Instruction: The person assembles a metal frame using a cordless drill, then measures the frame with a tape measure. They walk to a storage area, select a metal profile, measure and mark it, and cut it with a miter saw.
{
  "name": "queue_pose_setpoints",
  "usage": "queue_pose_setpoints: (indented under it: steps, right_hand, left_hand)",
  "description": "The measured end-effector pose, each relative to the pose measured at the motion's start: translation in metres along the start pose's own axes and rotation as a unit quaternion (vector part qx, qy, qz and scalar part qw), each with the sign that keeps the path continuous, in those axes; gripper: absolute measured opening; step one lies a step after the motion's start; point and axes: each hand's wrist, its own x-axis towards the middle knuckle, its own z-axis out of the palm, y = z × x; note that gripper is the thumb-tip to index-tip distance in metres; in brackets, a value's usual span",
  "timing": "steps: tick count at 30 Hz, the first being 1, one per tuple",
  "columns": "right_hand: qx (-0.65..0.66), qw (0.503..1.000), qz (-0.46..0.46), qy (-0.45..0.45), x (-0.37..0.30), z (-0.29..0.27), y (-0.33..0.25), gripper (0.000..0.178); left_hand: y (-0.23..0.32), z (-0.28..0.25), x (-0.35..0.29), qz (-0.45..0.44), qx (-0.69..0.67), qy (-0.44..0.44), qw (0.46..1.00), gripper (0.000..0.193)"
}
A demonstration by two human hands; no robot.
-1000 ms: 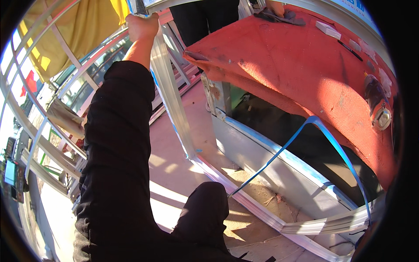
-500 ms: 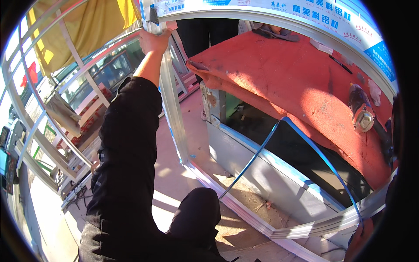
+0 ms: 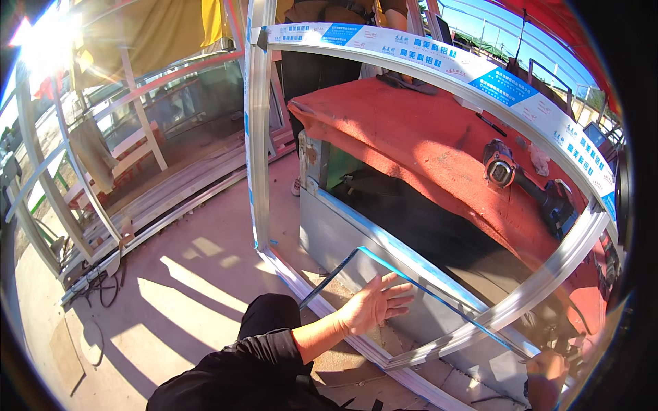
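A silvery aluminium frame [image 3: 258,144] stands upright before me, its far rail wrapped in white and blue printed film. My left hand [image 3: 377,305] is open, fingers spread and palm turned up, just over the frame's low rail, apart from it and close to a thin blue strip [image 3: 426,288]. The strip bends sharply in the middle, one end running down to the low rail and the other to my right hand. At the lower right, partly shadowed, my right hand [image 3: 546,373] is closed around that end near the frame's near corner.
Beyond the frame is a workbench under a red cloth [image 3: 391,113], with a cordless power tool [image 3: 502,168] and a black pen [image 3: 491,125] on it. A person [image 3: 308,75] stands behind it. Glass panes and metal lengths [image 3: 185,185] lie at the left, with cables [image 3: 103,291] on the floor.
My left hand has let go of the frame's upper left corner and come down, now open beside the blue strip. The strip's bend sits lower. My view has shifted.
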Motion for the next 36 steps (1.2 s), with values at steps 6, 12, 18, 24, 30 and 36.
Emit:
queue_pose_setpoints:
  steps: [6, 12, 18, 24, 30, 36]
  right_hand:
    - [0.013, 0.994, -0.096, -0.060, -0.048, -0.002, 0.073, 0.014]
    - [0.264, 0.911, 0.167, -0.270, -0.070, 0.026, 0.112, 0.021]
    - [0.368, 0.894, 0.096, -0.238, -0.054, 0.101, 0.044, 0.029]
    - [0.308, 0.937, 0.078, -0.146, -0.031, 0.127, 0.008, 0.028]
    - [0.295, 0.953, 0.056, -0.045, -0.033, 0.136, 0.034, 0.025]
    - [0.254, 0.963, 0.035, -0.082, -0.027, 0.161, 0.041, 0.028]
  left_hand:
    - [-0.023, -0.023, 0.027, 0.195, -0.095, 0.289, 0.933, 0.017]
    - [0.014, -0.021, 0.024, 0.313, -0.033, 0.394, 0.864, 0.010]
    - [0.015, 0.006, 0.018, 0.413, -0.050, 0.306, 0.856, 0.040]
    - [0.025, -0.003, 0.025, 0.297, 0.153, 0.396, 0.855, 0.033]
    - [0.123, -0.056, 0.038, 0.390, 0.218, 0.435, 0.782, 0.031]
    - [0.137, -0.072, 0.046, 0.388, 0.251, 0.430, 0.775, 0.028]
